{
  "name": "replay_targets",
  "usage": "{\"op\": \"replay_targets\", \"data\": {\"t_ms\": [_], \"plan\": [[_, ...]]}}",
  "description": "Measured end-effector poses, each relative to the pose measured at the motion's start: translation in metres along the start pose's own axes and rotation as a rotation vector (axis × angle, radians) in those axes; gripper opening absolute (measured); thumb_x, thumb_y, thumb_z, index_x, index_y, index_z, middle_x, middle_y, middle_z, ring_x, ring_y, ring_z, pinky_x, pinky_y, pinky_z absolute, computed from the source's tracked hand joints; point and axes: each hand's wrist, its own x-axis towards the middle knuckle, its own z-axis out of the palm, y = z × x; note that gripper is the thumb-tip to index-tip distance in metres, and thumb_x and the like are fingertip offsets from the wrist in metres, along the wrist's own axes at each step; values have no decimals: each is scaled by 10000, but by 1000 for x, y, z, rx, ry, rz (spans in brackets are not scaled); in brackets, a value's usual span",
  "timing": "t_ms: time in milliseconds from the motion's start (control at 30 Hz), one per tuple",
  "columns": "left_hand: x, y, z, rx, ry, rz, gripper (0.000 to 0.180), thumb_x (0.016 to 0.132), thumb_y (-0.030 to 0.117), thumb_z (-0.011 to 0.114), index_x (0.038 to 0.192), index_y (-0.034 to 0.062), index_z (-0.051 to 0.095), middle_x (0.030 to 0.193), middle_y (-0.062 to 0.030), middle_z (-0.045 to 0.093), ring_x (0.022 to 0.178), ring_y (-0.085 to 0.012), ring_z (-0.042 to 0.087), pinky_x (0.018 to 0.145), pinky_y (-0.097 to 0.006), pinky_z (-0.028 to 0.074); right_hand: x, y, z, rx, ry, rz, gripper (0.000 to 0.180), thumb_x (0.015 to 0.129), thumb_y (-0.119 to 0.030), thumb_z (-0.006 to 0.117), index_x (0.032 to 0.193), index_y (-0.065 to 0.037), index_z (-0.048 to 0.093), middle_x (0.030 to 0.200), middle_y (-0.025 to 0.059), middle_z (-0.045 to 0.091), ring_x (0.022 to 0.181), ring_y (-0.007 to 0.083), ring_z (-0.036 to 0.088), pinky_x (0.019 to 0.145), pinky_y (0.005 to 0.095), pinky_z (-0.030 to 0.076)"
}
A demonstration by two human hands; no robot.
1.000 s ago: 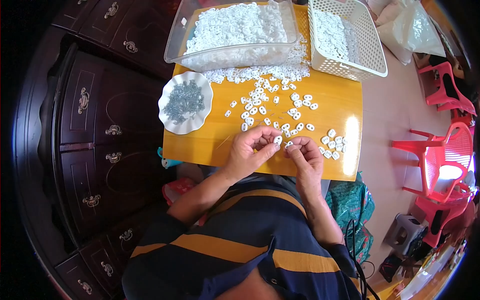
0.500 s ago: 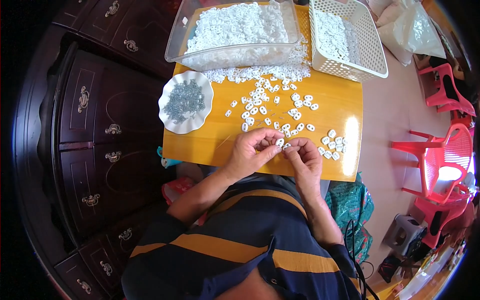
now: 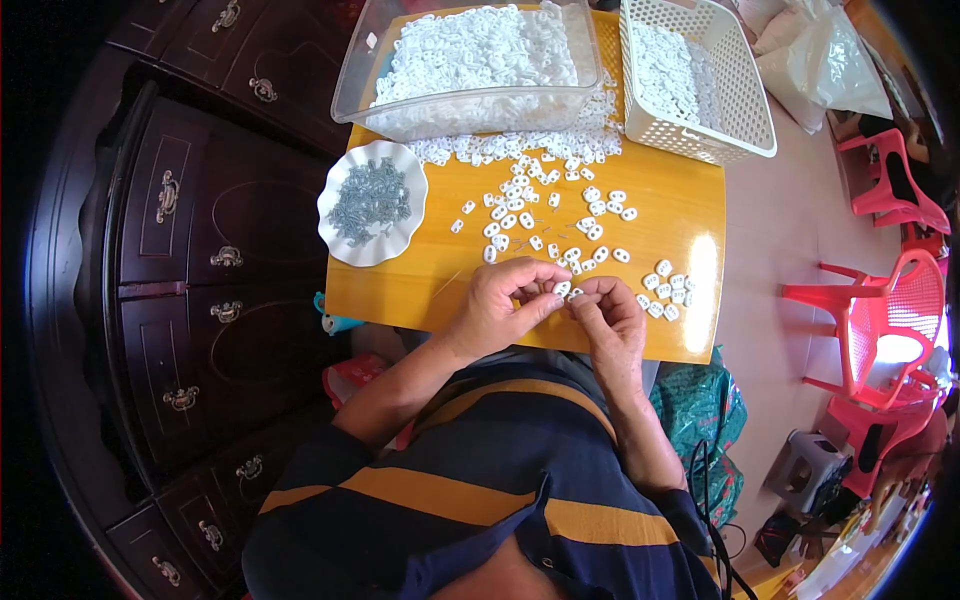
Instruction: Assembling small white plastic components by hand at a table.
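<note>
My left hand [image 3: 503, 306] and my right hand [image 3: 611, 322] meet at the near edge of an orange table [image 3: 420, 285]. Together they pinch one small white plastic piece [image 3: 563, 290] between fingertips. Whether a metal pin is in it is too small to tell. Several loose white pieces [image 3: 545, 215] lie scattered on the table just beyond my hands. A small group of white pieces [image 3: 665, 285] sits to the right of my right hand.
A white scalloped dish of small grey metal parts [image 3: 371, 203] stands at the left. A clear bin [image 3: 470, 62] and a white lattice basket [image 3: 695, 75], both with white pieces, stand at the far edge. Dark wooden drawers [image 3: 190, 260] left; red plastic chairs [image 3: 880, 300] right.
My hands stay together at the table's near edge; only the fingers shift slightly around the small white piece.
</note>
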Motion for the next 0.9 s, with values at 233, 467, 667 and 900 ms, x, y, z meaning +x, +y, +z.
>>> {"op": "replay_targets", "data": {"t_ms": [233, 467, 667, 900], "plan": [[-3, -10, 4, -196, 2, -82, 239, 910, -52, 691, 1147, -21, 695, 917, -27, 732, 792, -62, 683, 708, -221, 549, 1, -1, -2, -14, -10, 9, 83, 975, -6, 639, 1058, 0, 630, 916, 5, 675, 833, 59, 611, 783, 207, 487], [-4, -12, 7, -321, 27, -142, 239, 911, -44, 699, 1149, -22, 695, 907, -25, 733, 794, -61, 682, 708, -219, 547, 2, -3, -2, 21, -25, 27, 78, 973, -11, 644, 1049, 0, 630, 906, 5, 672, 814, 60, 613, 769, 208, 489], [-2, -6, 5, -19, 22, 14, 244, 877, -42, 729, 1115, 13, 721, 845, -29, 721, 723, -49, 652, 642, -228, 524, 1, 0, -1, -69, -23, -40, 71, 979, -10, 640, 1049, 2, 630, 909, 6, 674, 816, 54, 611, 758, 201, 488], [-1, -6, 6, -23, 10, 14, 232, 876, -41, 730, 1100, 18, 731, 837, -41, 727, 705, -56, 651, 629, -237, 524, 1, -3, -1, -11, -36, 2, 84, 983, -14, 648, 1062, 14, 637, 911, 11, 685, 820, 58, 619, 759, 201, 494]]}}
